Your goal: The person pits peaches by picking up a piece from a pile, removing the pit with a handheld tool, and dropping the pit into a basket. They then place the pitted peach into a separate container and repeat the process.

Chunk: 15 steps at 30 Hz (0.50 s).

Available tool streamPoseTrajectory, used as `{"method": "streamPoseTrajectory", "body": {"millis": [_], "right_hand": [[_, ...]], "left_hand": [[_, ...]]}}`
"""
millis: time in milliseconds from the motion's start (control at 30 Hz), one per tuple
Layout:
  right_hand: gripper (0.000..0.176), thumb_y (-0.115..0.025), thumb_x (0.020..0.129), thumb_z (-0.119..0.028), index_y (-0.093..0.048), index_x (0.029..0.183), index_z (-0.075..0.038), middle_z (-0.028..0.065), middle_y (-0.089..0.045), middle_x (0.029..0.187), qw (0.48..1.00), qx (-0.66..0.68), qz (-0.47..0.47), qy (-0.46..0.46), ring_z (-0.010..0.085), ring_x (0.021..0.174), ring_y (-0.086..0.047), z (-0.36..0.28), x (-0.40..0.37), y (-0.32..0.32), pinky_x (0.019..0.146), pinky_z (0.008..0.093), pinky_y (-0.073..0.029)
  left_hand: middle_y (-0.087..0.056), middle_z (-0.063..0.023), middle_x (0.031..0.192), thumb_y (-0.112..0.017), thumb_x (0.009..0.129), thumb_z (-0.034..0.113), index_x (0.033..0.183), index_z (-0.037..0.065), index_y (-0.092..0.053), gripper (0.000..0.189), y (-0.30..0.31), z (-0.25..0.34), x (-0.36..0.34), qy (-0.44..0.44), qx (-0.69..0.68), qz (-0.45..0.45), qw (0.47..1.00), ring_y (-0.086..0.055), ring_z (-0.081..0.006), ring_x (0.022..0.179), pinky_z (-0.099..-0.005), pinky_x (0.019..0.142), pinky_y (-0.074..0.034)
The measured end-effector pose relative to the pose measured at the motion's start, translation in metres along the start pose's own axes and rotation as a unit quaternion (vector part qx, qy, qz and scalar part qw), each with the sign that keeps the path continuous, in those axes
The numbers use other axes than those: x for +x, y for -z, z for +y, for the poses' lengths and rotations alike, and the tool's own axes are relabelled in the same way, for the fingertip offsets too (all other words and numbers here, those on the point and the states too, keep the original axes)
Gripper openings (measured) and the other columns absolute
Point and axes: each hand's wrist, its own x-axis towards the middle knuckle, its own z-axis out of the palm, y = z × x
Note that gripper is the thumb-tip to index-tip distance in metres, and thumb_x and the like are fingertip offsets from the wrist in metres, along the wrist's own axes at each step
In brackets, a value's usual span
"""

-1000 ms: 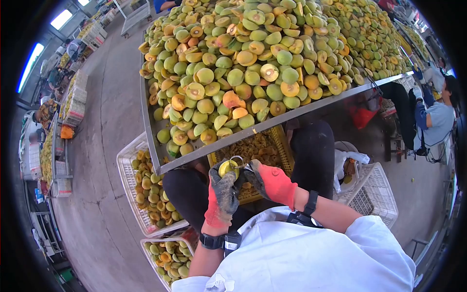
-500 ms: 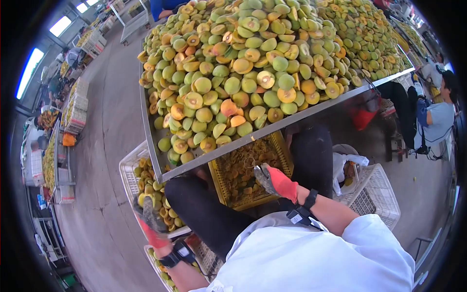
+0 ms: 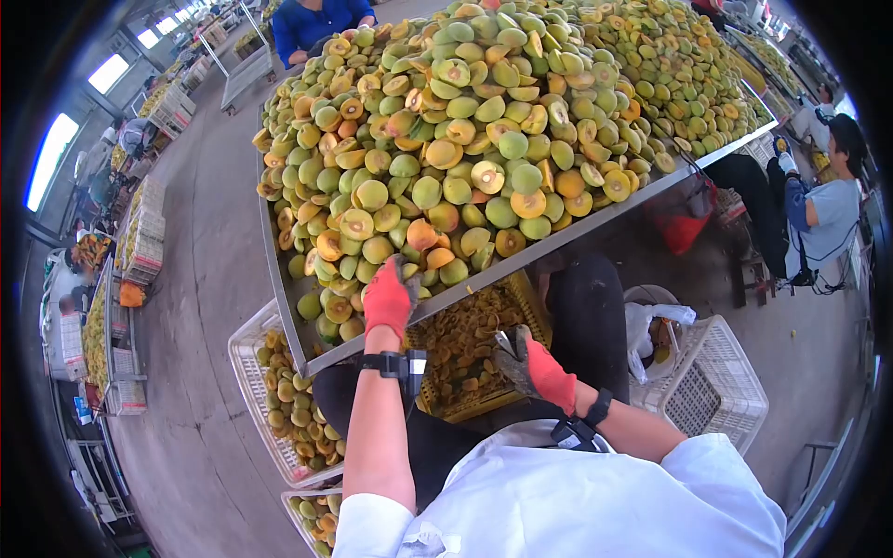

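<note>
Left hand (image 3: pixel 391 296) stretched over the bench's (image 3: pixel 521 254) near rim, fingers at the piled fruit halves (image 3: pixel 361 225); can't tell grip. Right hand (image 3: pixel 521 355), below rim, curled round metal tool (image 3: pixel 504 342). Halves smooth, rounded, green-orange. Under rim: yellow plastic crate (image 3: pixel 534 302), shrivelled scraps (image 3: pixel 465 344).

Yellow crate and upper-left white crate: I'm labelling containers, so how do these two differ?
Colour: the yellow crate contrasts with the plain white crate.
Contents: the yellow crate holds small, brownish-yellow scraps; the white crate holds larger, green-and-orange cut fruit.
Place: the yellow crate sits between the person's legs; the white crate stands outside the left leg.
Both are open-topped.
</note>
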Motion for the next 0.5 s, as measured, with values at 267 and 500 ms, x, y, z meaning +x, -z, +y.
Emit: {"method": "streamPoseTrajectory", "body": {"millis": [267,500], "right_hand": [[0.019,-0.052,0.097,-0.031,-0.055,0.1,-0.013,-0.0034,-0.051,0.072,0.932,-0.291,-0.011,0.217,0.0051,0.059,-0.046,-0.015,-0.017,-0.035,0.05,0.0226,-0.039],[0.024,-0.052,0.097,-0.033,-0.057,0.099,-0.009,-0.0009,-0.06,0.082,0.755,-0.527,-0.13,0.368,0.011,0.071,-0.058,-0.005,-0.042,-0.097,0.062,0.0261,-0.049]], "left_hand": [[-0.063,-0.0064,0.088,-0.059,0.091,0.03,0.113,0.005,-0.056,0.033,0.067,-0.003,-0.064,0.244,-0.737,-0.056,0.628,-0.06,-0.0153,0.058,-0.0265,0.049,-0.051],[-0.065,-0.01,0.083,-0.032,0.096,0.059,0.101,0.006,-0.058,0.06,0.089,0.041,-0.117,0.252,-0.643,0.018,0.723,-0.063,-0.0196,0.062,-0.0273,0.051,-0.052]]}}
